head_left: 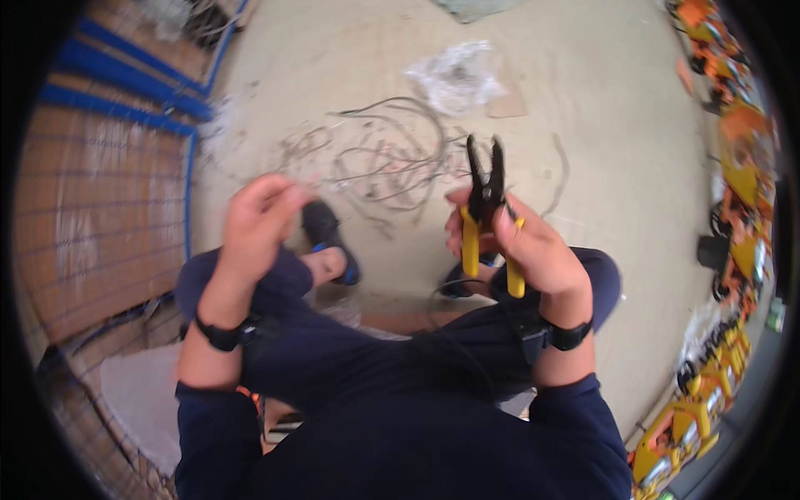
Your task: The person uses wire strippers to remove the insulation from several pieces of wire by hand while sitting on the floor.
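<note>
- The right hand [537,250] is at 3 o'clock from the middle of the view. Its fingers are curled tight around a pair of pliers [487,196], which sits up at 2 o'clock.
- The pliers have a black top and yellow handles. The two black tips point to 12 o'clock and stand a little apart, like a small beak. The handles point to 6 o'clock.
- The thumb lies on the near side and some fingertips peek out on the far side. I think this keeps the pliers steady and the pointy end away from the skin.
- The left hand [258,221] is at 9 o'clock, up in the air, well apart from the pliers. Its fingertips bend close together, but they are blurry. I cannot tell if they pinch something thin.
- A messy heap of thin cables [392,171] lies on the floor [617,208] at 12 o'clock, just past the feet. That spot looks easy to reach from a low seat.
- A crumpled clear plastic bag [458,79] lies at 1 o'clock.
- A blue metal frame [125,75] stands at 10 o'clock.
- Yellow and orange things [746,171] line the edge from 2 to 4 o'clock, perhaps to leave the floor free for working.
</note>
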Tool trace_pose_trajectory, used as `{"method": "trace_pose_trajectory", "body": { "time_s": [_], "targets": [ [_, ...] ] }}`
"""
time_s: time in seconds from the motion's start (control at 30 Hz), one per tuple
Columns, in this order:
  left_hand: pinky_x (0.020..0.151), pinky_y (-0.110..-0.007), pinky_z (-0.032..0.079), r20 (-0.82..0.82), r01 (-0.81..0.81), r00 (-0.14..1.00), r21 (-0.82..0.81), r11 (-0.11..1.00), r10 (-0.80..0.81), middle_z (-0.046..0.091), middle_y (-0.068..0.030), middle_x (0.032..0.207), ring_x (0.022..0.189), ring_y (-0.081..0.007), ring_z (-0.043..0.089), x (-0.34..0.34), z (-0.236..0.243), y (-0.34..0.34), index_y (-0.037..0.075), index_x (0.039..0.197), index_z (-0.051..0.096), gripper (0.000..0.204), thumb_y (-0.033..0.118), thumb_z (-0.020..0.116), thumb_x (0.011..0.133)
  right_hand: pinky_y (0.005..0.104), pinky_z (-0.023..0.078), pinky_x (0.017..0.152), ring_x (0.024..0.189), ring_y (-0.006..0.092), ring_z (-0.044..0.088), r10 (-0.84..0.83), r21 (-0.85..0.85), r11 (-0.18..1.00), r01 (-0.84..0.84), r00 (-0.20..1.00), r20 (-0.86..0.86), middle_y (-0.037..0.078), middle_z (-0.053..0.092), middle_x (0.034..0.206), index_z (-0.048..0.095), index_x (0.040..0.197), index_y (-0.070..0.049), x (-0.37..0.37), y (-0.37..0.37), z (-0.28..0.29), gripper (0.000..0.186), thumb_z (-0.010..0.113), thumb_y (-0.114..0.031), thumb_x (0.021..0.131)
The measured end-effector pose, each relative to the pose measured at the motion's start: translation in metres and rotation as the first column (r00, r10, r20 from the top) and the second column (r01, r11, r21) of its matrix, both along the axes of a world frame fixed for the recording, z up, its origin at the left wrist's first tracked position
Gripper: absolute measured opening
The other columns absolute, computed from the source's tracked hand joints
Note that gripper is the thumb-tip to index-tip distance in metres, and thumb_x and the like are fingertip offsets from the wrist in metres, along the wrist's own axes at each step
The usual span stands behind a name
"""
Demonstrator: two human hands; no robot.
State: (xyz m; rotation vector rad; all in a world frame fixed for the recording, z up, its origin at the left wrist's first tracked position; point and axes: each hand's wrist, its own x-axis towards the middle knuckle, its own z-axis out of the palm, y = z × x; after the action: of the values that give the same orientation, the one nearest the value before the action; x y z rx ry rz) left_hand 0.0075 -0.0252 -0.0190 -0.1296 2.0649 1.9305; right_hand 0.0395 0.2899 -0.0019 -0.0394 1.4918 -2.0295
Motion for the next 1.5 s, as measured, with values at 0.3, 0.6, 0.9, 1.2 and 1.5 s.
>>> {"method": "trace_pose_trajectory", "body": {
  "time_s": [0.3,0.6,0.9,1.2,1.5],
  "targets": [
    [0.053,-0.019,0.032,-0.109,0.190,0.975,-0.037,0.981,-0.193,0.050,0.0066,0.068,0.060,0.0003,0.039,0.009,0.003,0.028,0.000,0.095,0.060,0.011,0.007,0.054,0.091,0.0256,0.042,0.082,0.089,0.0108,0.049,0.332,0.325,0.887,-0.329,0.942,0.047,0.003,0.053,0.101,0.043,0.131,-0.002,0.016,-0.063,-0.003,0.046,0.047,-0.034,0.098],
    [0.053,-0.020,0.034,0.007,0.249,0.968,-0.187,0.950,-0.252,0.052,0.0047,0.067,0.060,-0.0010,0.041,0.009,0.009,0.034,-0.001,0.092,0.061,0.011,0.009,0.056,0.091,0.0351,0.047,0.077,0.088,0.0281,0.062,0.229,0.431,0.887,-0.163,0.968,-0.106,0.022,0.061,0.094,0.044,0.122,0.005,0.016,-0.065,-0.014,0.049,0.051,-0.036,0.096],
    [0.057,-0.019,0.038,0.115,0.326,0.945,-0.256,0.910,-0.306,0.056,0.0029,0.073,0.066,-0.0012,0.046,0.007,0.009,0.032,-0.003,0.094,0.061,0.013,0.009,0.055,0.091,0.0216,0.041,0.062,0.072,0.0069,0.043,0.250,0.395,0.891,-0.224,0.968,-0.015,-0.001,0.049,0.085,0.047,0.125,-0.005,0.017,-0.073,-0.010,0.039,0.048,-0.034,0.098],
    [0.052,-0.020,0.037,0.134,0.312,0.948,-0.196,0.930,-0.290,0.055,0.0014,0.068,0.059,-0.0020,0.047,0.010,0.007,0.034,-0.004,0.092,0.059,0.012,0.007,0.055,0.090,0.0273,0.043,0.076,0.081,0.0132,0.048,0.271,0.521,0.834,-0.181,0.957,-0.100,0.006,0.053,0.086,0.046,0.124,-0.001,0.018,-0.076,-0.016,0.039,0.049,-0.030,0.098],
    [0.051,-0.020,0.036,0.144,0.311,0.948,-0.230,0.922,-0.284,0.054,0.0025,0.065,0.058,-0.0013,0.046,0.008,0.007,0.035,-0.003,0.089,0.059,0.011,0.007,0.055,0.090,0.0292,0.044,0.075,0.080,0.0167,0.051,0.299,0.598,0.785,-0.160,0.944,-0.139,0.012,0.055,0.087,0.047,0.118,0.002,0.017,-0.078,-0.018,0.036,0.051,-0.027,0.097]
  ]
}}
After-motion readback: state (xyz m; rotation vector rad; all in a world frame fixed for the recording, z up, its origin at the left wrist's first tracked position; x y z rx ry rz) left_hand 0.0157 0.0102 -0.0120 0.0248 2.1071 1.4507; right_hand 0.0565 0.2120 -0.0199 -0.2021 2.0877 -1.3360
